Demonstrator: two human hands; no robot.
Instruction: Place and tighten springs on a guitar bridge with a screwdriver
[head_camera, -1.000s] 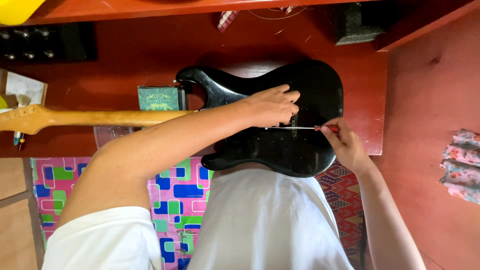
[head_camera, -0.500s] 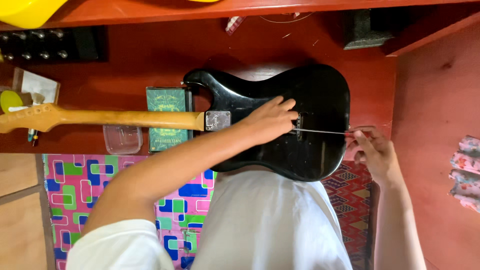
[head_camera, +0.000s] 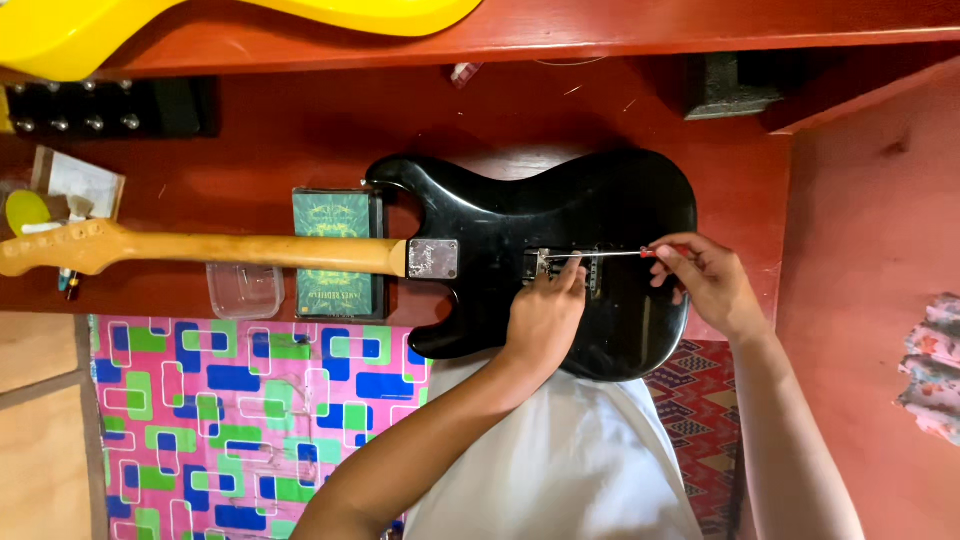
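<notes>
Red bench (head_camera: 300, 130), black guitar (head_camera: 620, 215) face-down, neck left. Left hand (head_camera: 545, 315) pressed flat beside cavity, steadying body. Right hand (head_camera: 705, 280) pinching screwdriver (head_camera: 610, 254), tip probably on a screw.

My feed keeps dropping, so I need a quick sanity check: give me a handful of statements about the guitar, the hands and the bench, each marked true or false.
1. The black guitar body lies back-side up on the red bench. True.
2. The right hand holds a screwdriver with a red handle, its shaft pointing toward the opening in the guitar's back. True.
3. The left hand grips the guitar neck. False: it rests on the body, fingers at the opening beside the screwdriver tip.
4. A green box lies under the neck close to the body. True.
5. The yellow guitar lies on the floor mat. False: it sits on the shelf above the bench.
</notes>
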